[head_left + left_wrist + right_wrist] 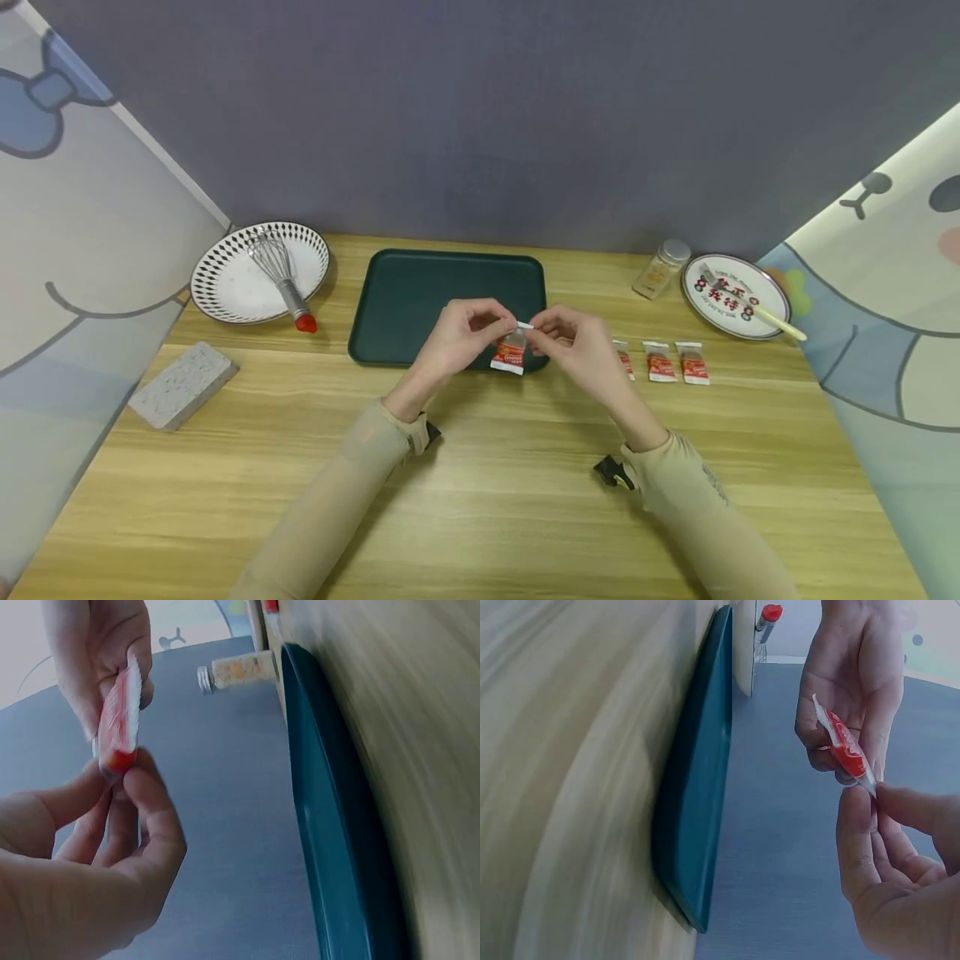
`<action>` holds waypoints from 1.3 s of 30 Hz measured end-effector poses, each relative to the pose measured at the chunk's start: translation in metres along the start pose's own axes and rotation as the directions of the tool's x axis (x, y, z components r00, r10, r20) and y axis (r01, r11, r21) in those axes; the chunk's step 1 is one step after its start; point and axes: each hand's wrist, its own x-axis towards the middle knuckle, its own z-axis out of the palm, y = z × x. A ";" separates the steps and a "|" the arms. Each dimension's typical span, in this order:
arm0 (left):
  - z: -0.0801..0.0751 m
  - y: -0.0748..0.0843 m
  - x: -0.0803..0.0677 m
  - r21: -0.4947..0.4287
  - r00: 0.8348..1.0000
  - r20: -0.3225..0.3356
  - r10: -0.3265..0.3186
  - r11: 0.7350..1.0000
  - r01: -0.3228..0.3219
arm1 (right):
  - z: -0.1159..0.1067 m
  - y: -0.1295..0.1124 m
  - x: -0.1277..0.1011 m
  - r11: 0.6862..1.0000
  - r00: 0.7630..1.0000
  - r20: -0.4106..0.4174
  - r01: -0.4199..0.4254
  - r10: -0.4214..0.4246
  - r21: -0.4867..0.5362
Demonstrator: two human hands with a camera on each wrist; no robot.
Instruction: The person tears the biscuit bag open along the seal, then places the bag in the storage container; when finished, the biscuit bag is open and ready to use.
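Note:
Both hands meet over the front edge of a dark green tray (457,279), holding one small red-and-white snack packet (510,352). The left hand (467,332) pinches the packet's top white edge from the left with thumb and fingers. From the other side the right hand (573,343) pinches the same edge, its fingertips close to the left ones. The packet hangs below the fingers, its printed side towards the head camera. In the right wrist view the packet (847,750) slants between the two hands, its seal between the right thumb and forefinger.
Several like packets (660,363) lie right of the tray, one partly behind the right hand. A seasoning jar (662,269) and a plate (697,304) with a yellow-handled brush (772,321) stand back right. At left are a patterned plate (217,287), a whisk (273,262) and a grey block (183,385).

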 end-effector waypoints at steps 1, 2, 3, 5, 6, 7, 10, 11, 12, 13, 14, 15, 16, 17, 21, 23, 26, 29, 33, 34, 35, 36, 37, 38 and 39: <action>-0.001 -0.001 0.000 0.003 1.000 0.006 -0.004 1.000 0.004 | 0.001 0.001 0.000 1.000 1.000 0.005 -0.006 0.006 0.008; -0.001 -0.001 0.000 0.002 1.000 0.012 -0.009 1.000 0.009 | 0.001 0.002 0.000 1.000 1.000 0.008 -0.015 0.014 0.022; -0.001 -0.002 0.000 0.000 1.000 0.017 -0.014 1.000 0.014 | 0.002 0.003 0.000 0.999 1.000 0.010 -0.024 0.024 0.032; -0.002 -0.002 0.001 -0.008 1.000 0.022 -0.019 1.000 0.019 | 0.003 0.004 0.000 0.998 0.999 0.008 -0.037 0.037 0.045; -0.002 -0.002 0.002 -0.009 1.000 0.023 -0.021 1.000 0.021 | 0.003 0.005 0.000 0.998 0.999 0.006 -0.042 0.042 0.048; -0.002 -0.002 0.002 -0.007 0.999 0.025 -0.020 1.000 0.021 | 0.003 0.006 0.000 0.998 0.999 0.003 -0.046 0.046 0.049; -0.001 -0.001 0.005 0.002 0.999 0.029 -0.017 1.000 0.017 | 0.002 0.007 0.000 0.998 0.999 -0.012 -0.051 0.052 0.042; -0.001 -0.002 0.005 0.008 0.999 0.031 -0.017 1.000 0.017 | 0.002 0.008 0.000 0.998 0.999 -0.015 -0.051 0.052 0.041; -0.001 -0.002 0.006 0.015 0.999 0.032 -0.019 1.000 0.018 | 0.002 0.008 0.000 0.998 0.999 -0.017 -0.050 0.051 0.041; -0.001 -0.002 0.006 0.022 0.999 0.033 -0.019 1.000 0.018 | 0.002 0.008 0.000 0.998 0.999 -0.017 -0.051 0.051 0.039; 0.000 -0.003 0.007 0.023 0.999 0.033 -0.020 1.000 0.019 | 0.002 0.008 -0.001 0.998 0.999 -0.017 -0.049 0.049 0.040; 0.000 -0.003 0.007 0.025 0.999 0.033 -0.021 0.999 0.020 | 0.002 0.008 -0.001 0.998 0.999 -0.017 -0.045 0.046 0.041; 0.000 -0.003 0.007 0.023 0.999 0.032 -0.023 0.999 0.022 | 0.003 0.008 -0.001 0.998 0.999 -0.017 -0.043 0.043 0.042; 0.000 -0.003 0.007 0.020 0.999 0.030 -0.024 1.000 0.023 | 0.004 0.008 -0.001 0.998 0.999 -0.018 -0.040 0.041 0.041; 0.000 -0.004 0.006 0.028 0.999 0.039 -0.018 0.999 0.017 | 0.008 0.008 -0.001 0.999 0.999 -0.032 -0.018 0.020 0.040; -0.001 -0.005 0.006 0.040 0.999 0.049 -0.014 0.999 0.012 | 0.011 0.009 0.000 0.999 0.999 -0.042 -0.007 0.009 0.047; -0.002 -0.006 0.005 0.037 0.998 0.065 -0.015 0.999 0.013 | 0.015 0.009 0.002 0.998 0.998 -0.057 0.011 -0.007 0.054; -0.004 -0.006 0.004 0.016 0.997 0.066 -0.031 0.999 0.030 | 0.019 0.008 0.003 0.999 0.997 -0.069 0.024 -0.021 0.036; -0.004 -0.007 0.004 -0.056 0.995 0.066 -0.076 0.995 0.080 | 0.024 0.006 0.003 0.997 0.993 -0.102 0.062 -0.065 -0.036; -0.003 -0.007 0.004 -0.084 0.994 0.066 -0.089 0.992 0.095 | 0.025 0.005 0.003 0.995 0.990 -0.114 0.075 -0.082 -0.060; -0.003 -0.007 0.004 -0.111 0.993 0.065 -0.103 0.988 0.109 | 0.027 0.005 0.002 0.992 0.987 -0.128 0.092 -0.102 -0.081; -0.002 -0.007 0.004 -0.142 0.991 0.064 -0.115 0.982 0.123 | 0.029 0.004 0.002 0.988 0.982 -0.141 0.113 -0.127 -0.104; 0.000 -0.006 0.004 -0.166 0.990 0.061 -0.127 0.977 0.135 | 0.030 0.004 0.002 0.982 0.976 -0.152 0.134 -0.154 -0.131; 0.001 -0.006 0.004 -0.187 0.989 0.055 -0.138 0.971 0.146 | 0.032 0.004 0.002 0.974 0.969 -0.160 0.163 -0.188 -0.160; 0.002 -0.006 0.004 -0.207 0.988 0.050 -0.149 0.966 0.156 | 0.034 0.004 0.002 0.961 0.958 -0.168 0.198 -0.232 -0.195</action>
